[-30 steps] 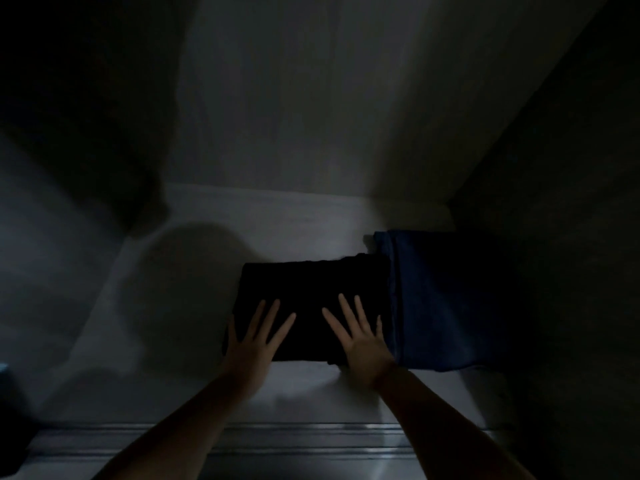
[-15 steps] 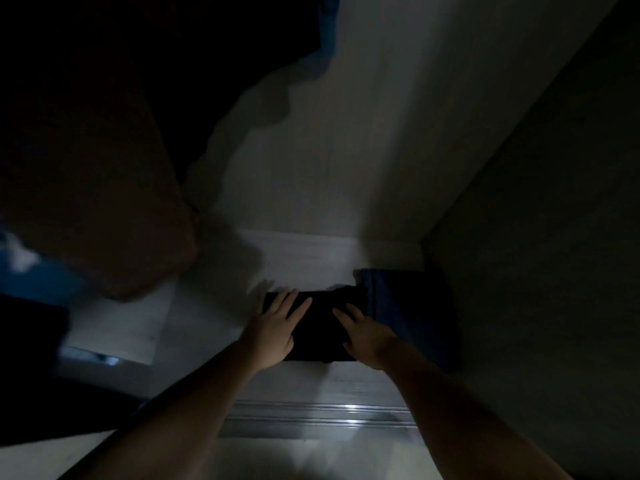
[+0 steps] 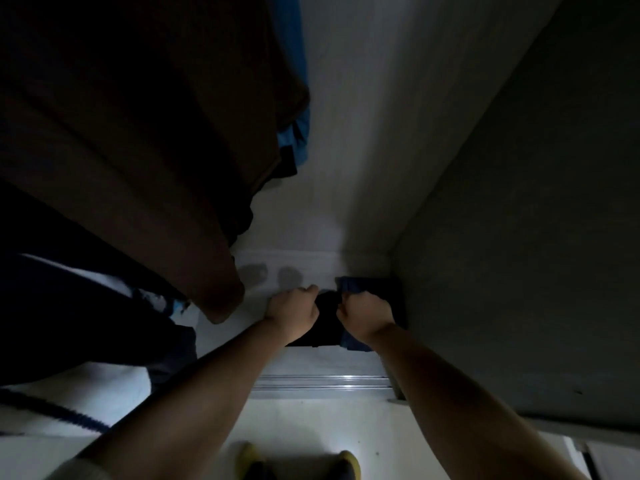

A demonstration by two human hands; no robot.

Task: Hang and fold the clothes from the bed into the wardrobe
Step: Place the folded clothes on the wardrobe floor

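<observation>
Wardrobe: dim inside, its pale back wall [image 3: 349, 140] ran down the middle of the frame to a pale floor panel [image 3: 304, 271], with a dark side wall [image 3: 519, 237] filling the right.
Hanging clothes: a brown garment [image 3: 121, 140] hung large across the upper left, a blue one [image 3: 294, 64] showing behind its right edge, and a dark navy piece [image 3: 69, 306] below it at the left.
Black folded garment: it lay on the wardrobe floor, low at centre, showing between my two hands [image 3: 327, 320].
Blue folded garment: it sat just to the right of the black one, touching it, tucked into the back right corner [image 3: 356, 285].
Left hand: my left hand [image 3: 294, 315] was on the left part of the black garment with the fingers curled over; whether its grip held cloth or merely pressed, I could not tell.
Right hand: my right hand [image 3: 367, 315] sat where black met blue, fingers curled under; its grip too I could not tell.
Door track: a metal rail [image 3: 322, 381] crossed just under the folded pile.
Feet: yellow-toed shoes [image 3: 343, 462] showed at the bottom edge on a light floor.
</observation>
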